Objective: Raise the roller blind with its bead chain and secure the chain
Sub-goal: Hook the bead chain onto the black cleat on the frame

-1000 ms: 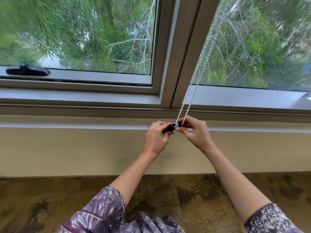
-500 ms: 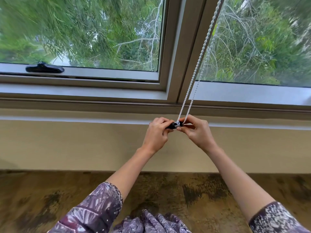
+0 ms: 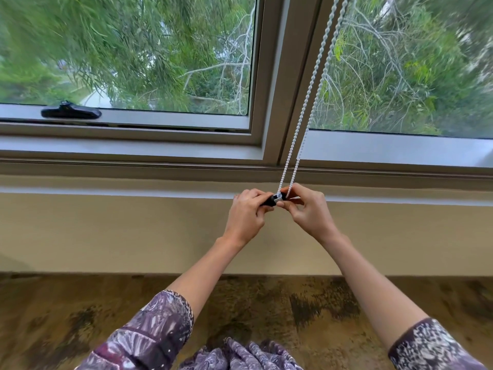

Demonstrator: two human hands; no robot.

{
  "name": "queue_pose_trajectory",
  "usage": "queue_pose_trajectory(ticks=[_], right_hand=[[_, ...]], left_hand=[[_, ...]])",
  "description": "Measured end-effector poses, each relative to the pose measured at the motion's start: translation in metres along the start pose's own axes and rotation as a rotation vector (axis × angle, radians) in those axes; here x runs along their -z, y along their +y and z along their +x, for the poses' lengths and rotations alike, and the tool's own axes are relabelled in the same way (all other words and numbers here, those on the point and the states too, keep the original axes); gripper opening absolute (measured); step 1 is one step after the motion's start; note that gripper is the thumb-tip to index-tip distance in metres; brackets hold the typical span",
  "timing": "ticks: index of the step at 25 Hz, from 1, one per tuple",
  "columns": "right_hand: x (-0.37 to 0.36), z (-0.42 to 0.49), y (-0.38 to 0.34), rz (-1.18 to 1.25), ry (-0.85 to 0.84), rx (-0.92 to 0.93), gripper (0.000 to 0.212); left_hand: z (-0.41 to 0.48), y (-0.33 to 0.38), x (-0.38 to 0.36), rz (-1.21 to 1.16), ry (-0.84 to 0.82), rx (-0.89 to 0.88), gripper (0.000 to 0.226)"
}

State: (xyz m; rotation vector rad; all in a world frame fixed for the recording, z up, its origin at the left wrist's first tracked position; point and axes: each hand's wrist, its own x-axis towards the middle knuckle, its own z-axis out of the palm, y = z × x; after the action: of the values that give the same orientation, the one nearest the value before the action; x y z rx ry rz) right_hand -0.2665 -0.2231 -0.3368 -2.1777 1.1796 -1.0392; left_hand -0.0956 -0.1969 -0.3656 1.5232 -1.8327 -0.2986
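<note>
Head view: the bead chain (image 3: 286,169) ran as two taut strands from the top edge, past the window's centre post (image 3: 277,102), down to a small black fitting (image 3: 272,201) level with the sill's (image 3: 133,188) front edge. The left hand (image 3: 246,214) pinched the fitting's dark end with curled fingers. The right hand (image 3: 309,212) pinched the other end, where the chain's loop met it. Bare wall (image 3: 133,231) lay open on both sides and below, and a black window handle (image 3: 70,112) sat well apart to the left.

White bead chain (image 3: 306,102) taut, looped into black holder (image 3: 277,199).
</note>
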Motion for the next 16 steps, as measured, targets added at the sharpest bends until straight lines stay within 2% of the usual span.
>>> queue_pose_trajectory(ticks=[8, 11, 13, 16], right_hand=[[0.002, 0.004, 0.002, -0.118, 0.004, 0.017, 0.014], [0.002, 0.005, 0.004, -0.162, -0.010, 0.037, 0.007], [0.001, 0.003, 0.004, -0.164, -0.007, 0.043, 0.004], [0.002, 0.005, 0.010, -0.085, 0.023, -0.028, 0.010]], left_hand=[[-0.004, 0.004, -0.013, -0.010, 0.093, 0.034, 0.028], [-0.005, 0.006, -0.019, -0.021, 0.113, 0.053, 0.028], [-0.005, 0.008, -0.024, -0.026, 0.131, 0.064, 0.029], [0.000, 0.011, -0.025, -0.048, 0.110, 0.074, 0.029]])
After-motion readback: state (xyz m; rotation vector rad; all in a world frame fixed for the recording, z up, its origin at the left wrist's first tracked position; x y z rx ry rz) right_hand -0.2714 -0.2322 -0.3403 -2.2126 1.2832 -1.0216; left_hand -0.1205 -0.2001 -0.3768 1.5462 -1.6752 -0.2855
